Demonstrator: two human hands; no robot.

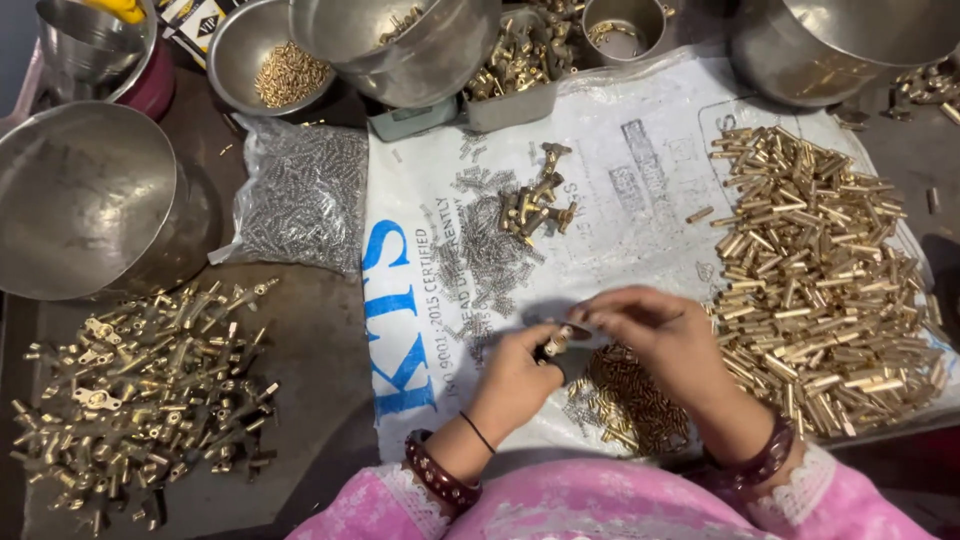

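My left hand (515, 377) grips a small brass fitting (556, 342) with a dark part under it, just above the white sack cloth (620, 160). My right hand (660, 335) meets it from the right, fingertips pinched at the fitting's top; what they pinch is too small to tell. A heap of small brass pins (630, 400) lies under my right wrist. Tiny silver springs (490, 245) are scattered ahead of my hands, with a few assembled brass fittings (540, 200) on them.
A big pile of brass tubes (810, 270) lies at the right. Brass fittings (140, 390) are heaped at the left. A clear bag of silver springs (305, 195) and several steel bowls (85, 200) stand along the back and left.
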